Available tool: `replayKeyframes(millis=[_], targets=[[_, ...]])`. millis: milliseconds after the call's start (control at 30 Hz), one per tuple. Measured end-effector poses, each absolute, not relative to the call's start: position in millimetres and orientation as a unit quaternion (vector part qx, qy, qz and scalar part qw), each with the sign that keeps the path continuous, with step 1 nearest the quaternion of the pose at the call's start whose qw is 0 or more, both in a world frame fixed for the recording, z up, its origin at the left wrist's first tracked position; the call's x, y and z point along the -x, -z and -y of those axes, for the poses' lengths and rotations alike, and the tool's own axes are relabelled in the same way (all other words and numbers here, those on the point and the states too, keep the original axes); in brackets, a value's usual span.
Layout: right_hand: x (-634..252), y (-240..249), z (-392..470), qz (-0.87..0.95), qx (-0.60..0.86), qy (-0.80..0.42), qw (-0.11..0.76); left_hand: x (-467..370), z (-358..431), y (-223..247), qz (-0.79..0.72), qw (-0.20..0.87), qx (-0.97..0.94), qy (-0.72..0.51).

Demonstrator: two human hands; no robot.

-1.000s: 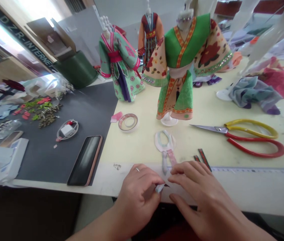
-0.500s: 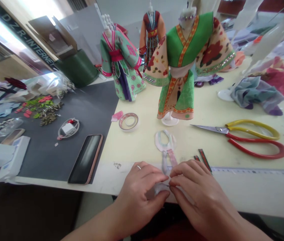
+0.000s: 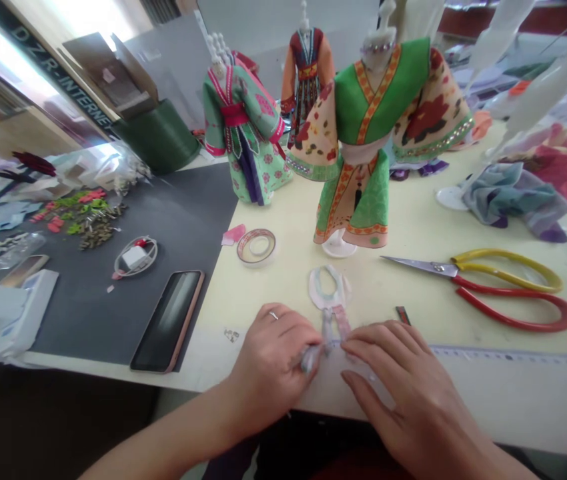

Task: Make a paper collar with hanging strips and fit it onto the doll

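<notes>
My left hand (image 3: 277, 350) is closed at the table's front edge, a ring on one finger. Pinched in it is a small pale grey piece of cloth (image 3: 308, 360), mostly covered by the fingers. To its right, my right hand (image 3: 398, 373) has thumb and forefinger apart and nothing between them, its fingertips low over the tabletop by a ruler (image 3: 473, 353). Just beyond both hands lies a ring-shaped pale cloth piece (image 3: 316, 292) with a grey strip and a pink strip hanging toward me. A dark patterned strip (image 3: 403, 315) shows behind my right hand.
Large scissors (image 3: 443, 268) with yellow and red handles lie at right. A tape roll (image 3: 249, 255) and a phone (image 3: 167, 320) are at left. A doll form in a green robe (image 3: 378, 100) stands ahead, with other dressed forms behind. Crumpled cloth (image 3: 513, 197) lies far right.
My hands have come apart. The left has moved slightly left and closed round the pale cloth, while the right has let go and opened. The view has tilted a little.
</notes>
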State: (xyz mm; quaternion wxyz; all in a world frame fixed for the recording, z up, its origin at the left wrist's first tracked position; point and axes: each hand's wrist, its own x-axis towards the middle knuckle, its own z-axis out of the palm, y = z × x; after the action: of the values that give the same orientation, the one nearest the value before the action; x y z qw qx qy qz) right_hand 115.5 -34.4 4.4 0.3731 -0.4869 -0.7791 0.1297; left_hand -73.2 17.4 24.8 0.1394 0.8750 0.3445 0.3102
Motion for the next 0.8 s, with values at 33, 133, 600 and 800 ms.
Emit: replayKeyframes(millis=[33,133,600,800], targets=[[-117.6,-3.4,33.5,0.782,0.488,-0.121,0.369,74.3,-23.2,-23.6,-0.345,0.117,-0.876,-0.315],[-120.0,0.3,32.9,0.788,0.488,-0.091,0.364,78.0,-38.5,-14.9,-0.340,0.045,-0.883,-0.320],[-140.6,-10.8,6.6,0.903,0.368,-0.017,0.223,83.8,-53.7,7.2,-0.211,-0.073,-0.937,-0.269],[-132.7,1.9,-3.1,0.911,0.342,-0.052,0.224,82.8,-56.5,12.6,-0.197,-0.059,-0.937,-0.283]])
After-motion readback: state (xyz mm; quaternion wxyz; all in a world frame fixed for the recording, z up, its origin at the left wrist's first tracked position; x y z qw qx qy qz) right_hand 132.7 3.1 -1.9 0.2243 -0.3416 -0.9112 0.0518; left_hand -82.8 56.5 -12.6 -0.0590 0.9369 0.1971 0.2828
